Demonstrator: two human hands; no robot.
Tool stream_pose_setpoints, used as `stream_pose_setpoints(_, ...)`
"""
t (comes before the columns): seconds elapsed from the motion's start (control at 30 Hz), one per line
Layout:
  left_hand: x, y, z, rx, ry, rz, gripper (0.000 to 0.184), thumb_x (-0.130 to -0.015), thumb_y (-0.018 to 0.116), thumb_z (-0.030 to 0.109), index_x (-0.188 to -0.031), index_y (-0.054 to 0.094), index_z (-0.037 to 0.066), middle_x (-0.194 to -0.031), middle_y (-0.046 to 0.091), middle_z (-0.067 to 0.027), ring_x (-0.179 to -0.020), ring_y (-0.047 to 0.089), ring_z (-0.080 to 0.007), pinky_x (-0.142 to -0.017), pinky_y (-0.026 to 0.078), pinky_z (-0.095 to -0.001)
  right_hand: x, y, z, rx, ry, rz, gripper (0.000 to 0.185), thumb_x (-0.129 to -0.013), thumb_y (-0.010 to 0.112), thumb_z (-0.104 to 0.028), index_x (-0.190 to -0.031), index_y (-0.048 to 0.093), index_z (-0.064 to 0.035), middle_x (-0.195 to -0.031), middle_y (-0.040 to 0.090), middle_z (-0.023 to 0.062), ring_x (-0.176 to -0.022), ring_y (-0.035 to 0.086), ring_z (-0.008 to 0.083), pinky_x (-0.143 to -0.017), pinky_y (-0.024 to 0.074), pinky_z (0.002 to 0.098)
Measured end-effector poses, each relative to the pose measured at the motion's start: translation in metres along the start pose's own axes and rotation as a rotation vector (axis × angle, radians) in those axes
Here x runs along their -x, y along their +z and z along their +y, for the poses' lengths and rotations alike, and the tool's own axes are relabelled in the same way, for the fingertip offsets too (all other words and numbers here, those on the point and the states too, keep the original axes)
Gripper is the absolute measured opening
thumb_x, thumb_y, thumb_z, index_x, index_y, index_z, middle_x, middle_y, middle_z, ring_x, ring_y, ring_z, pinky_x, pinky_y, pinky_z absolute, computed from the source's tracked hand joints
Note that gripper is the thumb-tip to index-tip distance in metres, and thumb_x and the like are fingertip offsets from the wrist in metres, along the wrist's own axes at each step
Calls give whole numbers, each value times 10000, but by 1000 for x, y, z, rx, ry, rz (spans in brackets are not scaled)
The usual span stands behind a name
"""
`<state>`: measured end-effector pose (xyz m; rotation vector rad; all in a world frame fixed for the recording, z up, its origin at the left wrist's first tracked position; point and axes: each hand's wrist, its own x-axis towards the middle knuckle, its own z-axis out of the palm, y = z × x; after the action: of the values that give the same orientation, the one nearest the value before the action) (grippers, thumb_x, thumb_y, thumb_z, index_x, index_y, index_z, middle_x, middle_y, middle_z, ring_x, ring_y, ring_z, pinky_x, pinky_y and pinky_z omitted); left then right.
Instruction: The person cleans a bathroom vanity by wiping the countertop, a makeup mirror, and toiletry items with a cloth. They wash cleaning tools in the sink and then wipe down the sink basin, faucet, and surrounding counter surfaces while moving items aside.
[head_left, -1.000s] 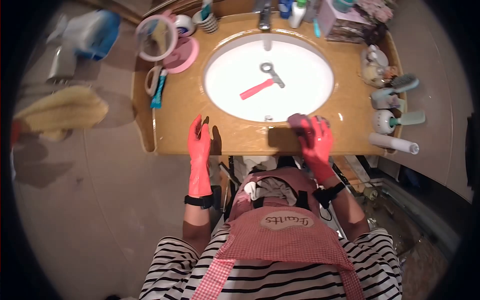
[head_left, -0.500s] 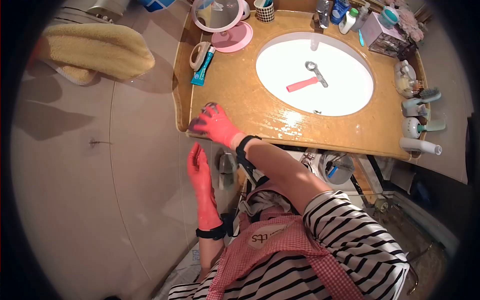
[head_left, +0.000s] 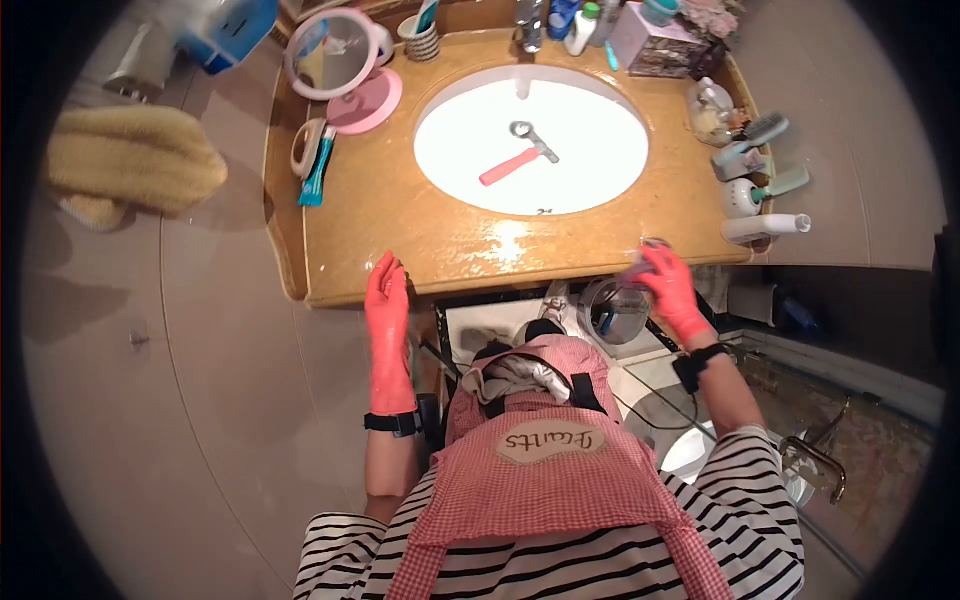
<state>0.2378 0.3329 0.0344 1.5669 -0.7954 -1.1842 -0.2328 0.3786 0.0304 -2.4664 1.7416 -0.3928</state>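
My right hand (head_left: pixel 672 292), in a pink rubber glove, is at the front right edge of the wet wooden countertop (head_left: pixel 400 235). Its fingers are closed on a purplish-grey wiping piece (head_left: pixel 634 272); blur hides whether this is a cloth or a sponge. My left hand (head_left: pixel 387 290), gloved the same way, is held up by the front left edge, fingers stretched out and holding nothing. Between and beyond them, the white oval sink (head_left: pixel 445 150) holds a pink-handled tool (head_left: pixel 508 167) with a grey head, lying by the drain.
A pink round mirror (head_left: pixel 365 100), a teal tube (head_left: pixel 317 175) and a checkered cup (head_left: pixel 420 42) stand or lie at the left. Bottles and a tissue box (head_left: pixel 655 45) line the back. Brushes and a white bottle (head_left: pixel 765 227) crowd the right edge. A bin (head_left: pixel 613 315) is below.
My right hand has swept from the counter's left front corner to its right front edge, still gripping the purplish-grey piece. My left hand stays raised near the front left edge. The view has shifted right.
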Motion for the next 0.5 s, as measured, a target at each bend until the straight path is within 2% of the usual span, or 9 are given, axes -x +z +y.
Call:
stream_pose_setpoints(0.07,-6,28,2,-27,34,-62,402,-931,580,151,-1313,509,47,-1228,588,-94,-1090,555,-142,-917,442,-261,35,-14,47,6,357,16,308,-712,694,-86,-1017,693,-134,-1287,551,116,-1172,524,341,-1003,427,399)
stream_pose_setpoints(0.1,-8,45,12,-86,5,-118,400,-930,580,149,-1311,513,51,-1219,591,-92,-1073,556,-138,-906,445,-258,42,-20,59,22,371,48,308,-712,694,-86,-1017,693,-134,-1287,551,116,-1172,524,341,-1003,427,399)
stream_pose_setpoints(0.17,-18,78,17,-164,70,-250,400,-925,585,149,-1307,515,56,-1201,595,-93,-1036,563,-138,-887,449,-256,46,-27,79,-617,676,171,426,-755,696,-102,-1176,628,-119,-1326,517,155,-1191,514,347,-1008,417,400)
stream_pose_setpoints(0.2,-17,99,36,-225,85,-333,398,-913,563,125,-1289,508,4,-1218,587,-137,-1093,556,-163,-899,449,-253,36,-32,77,-617,672,196,426,-755,696,-102,-1176,628,-119,-1326,517,155,-1191,514,347,-1008,417,400)
stream_pose_setpoints(0.27,-21,144,63,-250,34,-480,434,-896,583,149,-1299,502,9,-1204,587,-148,-1110,563,-196,-911,448,-270,-6,-49,56,-767,600,468,527,-798,681,-160,-1297,529,-86,-1340,496,190,-1240,468,361,-1057,356,413)
stream_pose_setpoints(0.3,-24,168,76,-300,104,-535,453,-885,598,161,-1306,502,21,-1208,584,-157,-1119,563,-215,-923,447,-289,-18,-50,60,-273,579,365,603,-809,678,-250,-1343,472,-61,-1375,458,189,-1295,389,382,-1095,287,435)
stream_pose_setpoints(0.33,-28,193,88,-353,170,-586,473,-875,613,172,-1312,502,33,-1212,580,-166,-1129,564,-233,-935,446,-308,-26,-40,62,-277,584,385,603,-809,678,-250,-1343,472,-61,-1375,458,189,-1295,389,382,-1095,287,435)
stream_pose_setpoints(0.4,-39,240,96,-401,204,-695,534,-849,650,224,-1340,497,80,-1336,501,-193,-1216,503,-306,-981,424,-370,-46,-1,74,90,661,117,608,-807,663,-314,-1341,483,-84,-1420,404,182,-1323,323,403,-1104,247,472)
stream_pose_setpoints(0.5,-47,305,135,-487,112,-767,583,-848,653,245,-1369,458,70,-1369,465,-215,-1264,457,-329,-1003,410,-380,-71,24,95,20,555,232,632,-789,666,-326,-1347,478,-97,-1443,372,168,-1313,324,410,-1074,280,499)
